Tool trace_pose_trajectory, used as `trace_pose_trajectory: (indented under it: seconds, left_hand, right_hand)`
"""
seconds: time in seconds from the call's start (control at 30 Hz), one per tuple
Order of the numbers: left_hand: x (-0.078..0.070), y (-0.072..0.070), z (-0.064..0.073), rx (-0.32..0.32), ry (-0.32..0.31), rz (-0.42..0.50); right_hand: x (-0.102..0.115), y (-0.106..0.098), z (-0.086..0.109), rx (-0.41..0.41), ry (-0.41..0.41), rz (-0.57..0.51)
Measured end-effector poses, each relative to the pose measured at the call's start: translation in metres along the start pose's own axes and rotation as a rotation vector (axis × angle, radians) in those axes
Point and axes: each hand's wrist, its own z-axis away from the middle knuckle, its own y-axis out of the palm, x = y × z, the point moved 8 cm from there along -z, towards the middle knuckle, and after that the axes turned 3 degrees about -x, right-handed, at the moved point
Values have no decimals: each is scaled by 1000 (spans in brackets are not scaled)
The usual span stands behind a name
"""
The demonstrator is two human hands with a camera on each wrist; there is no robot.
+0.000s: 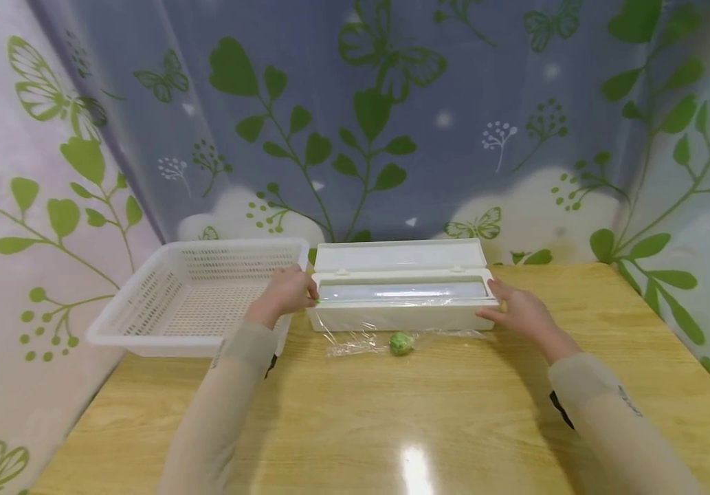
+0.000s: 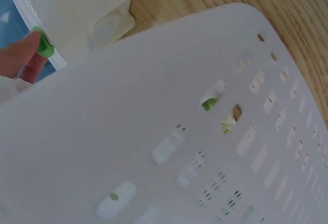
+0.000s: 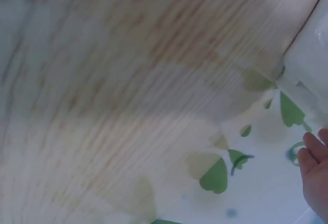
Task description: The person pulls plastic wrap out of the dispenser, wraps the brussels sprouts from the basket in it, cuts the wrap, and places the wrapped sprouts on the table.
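Observation:
A long cream-white cling film dispenser (image 1: 401,317) stands on the table with its lid (image 1: 399,257) raised and a film roll (image 1: 404,291) inside. Clear film (image 1: 357,344) hangs over its front onto the table. A small round green item (image 1: 401,344), its kind unclear, lies at the film's front edge. At the dispenser's left end my left hand (image 1: 289,290) pinches a green slide cutter (image 2: 44,43) on the white rail. My right hand (image 1: 523,313) is at the right end, thumb by the front and fingers extended by the upper corner; exact contact is hard to tell.
A white perforated plastic basket (image 1: 172,340) sits left of the dispenser, close beside my left hand and forearm. The wooden table (image 1: 355,419) extends in front. A leaf-patterned curtain (image 1: 355,137) hangs behind.

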Motion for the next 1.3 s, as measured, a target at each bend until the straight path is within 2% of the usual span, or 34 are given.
trace_pose_trajectory:
  seconds: [0.2, 0.3, 0.37, 0.43, 0.63, 0.73, 0.83, 0.97, 1.1, 1.2, 1.3]
  left_hand:
    - [-5, -1, 2, 3, -22, -51]
    - [-11, -2, 3, -19, -25, -49]
    - [-16, -4, 3, -55, -22, -33]
    - [-22, -6, 4, -105, -9, -4]
    - [-50, -4, 6, -241, 103, 75]
    - [-60, 2, 9, -272, 124, 110]
    - [-66, 10, 12, -269, 117, 130]
    - [-67, 18, 18, -252, 113, 105]
    - [-67, 21, 22, -247, 128, 83]
    - [-66, 24, 24, -235, 136, 66]
    - [-65, 27, 25, -226, 133, 45]
  right_hand:
    - [6, 3, 4, 62, -26, -23]
    - [10, 0, 7, 43, -55, -31]
    - [14, -2, 8, 20, -83, -28]
    - [21, -3, 10, -13, -136, -12]
    - [47, 0, 23, -96, -358, 51]
    - [59, 3, 31, -97, -440, 49]
    - [70, 6, 40, -74, -497, 30]
    - [83, 9, 54, -40, -565, -66]
    - [92, 10, 65, 12, -623, -227]
    - [94, 11, 69, 57, -638, -318]
    - [94, 13, 70, 76, -642, -348]
